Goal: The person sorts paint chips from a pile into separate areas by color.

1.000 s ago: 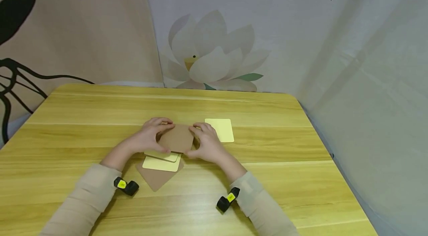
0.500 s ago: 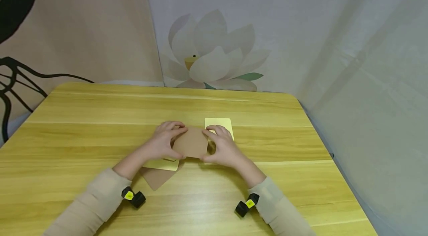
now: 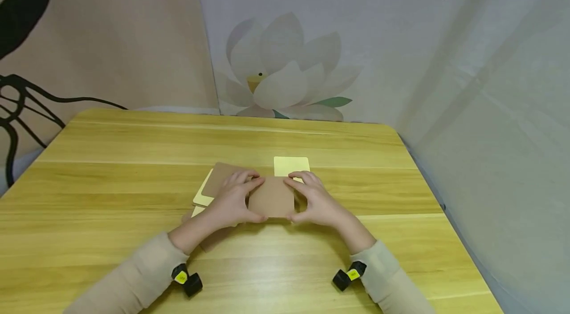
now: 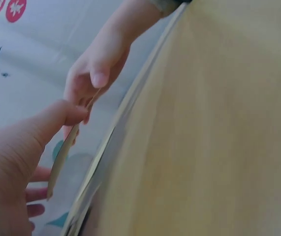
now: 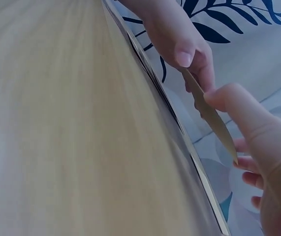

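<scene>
A square brown card [image 3: 271, 197] is held between both hands by its opposite sides. My left hand [image 3: 233, 200] pinches its left side between thumb and fingers, and my right hand [image 3: 318, 201] pinches the right. Both wrist views show the thin card [image 4: 61, 160] raised above the table, seen nearly edge-on. Left of it, partly covered by the left hand, lies another brown card [image 3: 219, 175] over pale yellow cards [image 3: 202, 197]. A brown corner [image 3: 213, 241] sticks out below that forearm. Behind the right fingers lies a yellow card [image 3: 291, 165], its near part hidden.
The wood-grain table [image 3: 378, 175] extends around the cards on all sides. Behind it hangs a pale curtain [image 3: 289, 67] printed with a lotus and dark characters. Each sleeve carries a small black wrist device [image 3: 187, 279].
Both hands have carried the brown card to the right and toward me, off the pile. The brown card on the pile now shows, and the held card overlaps the far yellow card's near side.
</scene>
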Action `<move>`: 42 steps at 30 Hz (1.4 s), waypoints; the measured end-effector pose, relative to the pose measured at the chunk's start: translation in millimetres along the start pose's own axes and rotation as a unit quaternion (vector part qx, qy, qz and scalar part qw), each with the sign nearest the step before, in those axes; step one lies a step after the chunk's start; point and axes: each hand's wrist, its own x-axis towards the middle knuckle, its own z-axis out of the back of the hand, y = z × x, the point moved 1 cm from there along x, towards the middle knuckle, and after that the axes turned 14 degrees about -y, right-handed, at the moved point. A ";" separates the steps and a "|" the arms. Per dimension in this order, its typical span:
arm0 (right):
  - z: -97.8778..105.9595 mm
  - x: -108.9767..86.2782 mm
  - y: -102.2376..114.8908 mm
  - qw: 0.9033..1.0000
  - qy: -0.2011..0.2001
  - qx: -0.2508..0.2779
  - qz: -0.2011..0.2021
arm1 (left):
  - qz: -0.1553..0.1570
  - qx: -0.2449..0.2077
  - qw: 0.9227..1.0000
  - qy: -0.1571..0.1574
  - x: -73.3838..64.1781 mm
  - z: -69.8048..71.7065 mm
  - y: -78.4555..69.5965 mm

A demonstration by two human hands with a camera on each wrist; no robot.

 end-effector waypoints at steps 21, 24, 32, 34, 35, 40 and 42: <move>27.3 -36.3 -20.5 0.998 0.045 0.035 0.004 | 0.023 0.005 1.000 -0.017 -13.4 -38.9 -43.1; 30.5 -39.9 -21.3 0.998 0.053 0.029 -0.004 | 0.025 0.010 1.000 -0.011 -13.3 -43.0 -47.8; 33.1 -47.4 -22.7 0.997 0.071 0.005 -0.033 | 0.022 0.029 0.999 0.005 -12.7 -48.4 -55.0; 32.4 -47.9 -23.2 0.997 0.075 0.003 -0.036 | 0.023 0.032 0.999 0.011 -12.6 -49.6 -55.0; 31.8 -48.1 -23.6 0.996 0.076 0.002 -0.036 | 0.025 0.033 0.999 0.014 -12.6 -50.5 -54.7; 29.1 -48.5 -26.5 0.996 0.077 -0.006 -0.033 | 0.033 0.037 0.998 0.029 -12.0 -54.8 -53.2; 28.7 -48.7 -27.1 0.996 0.078 -0.007 -0.030 | 0.034 0.039 0.998 0.036 -11.7 -56.2 -53.0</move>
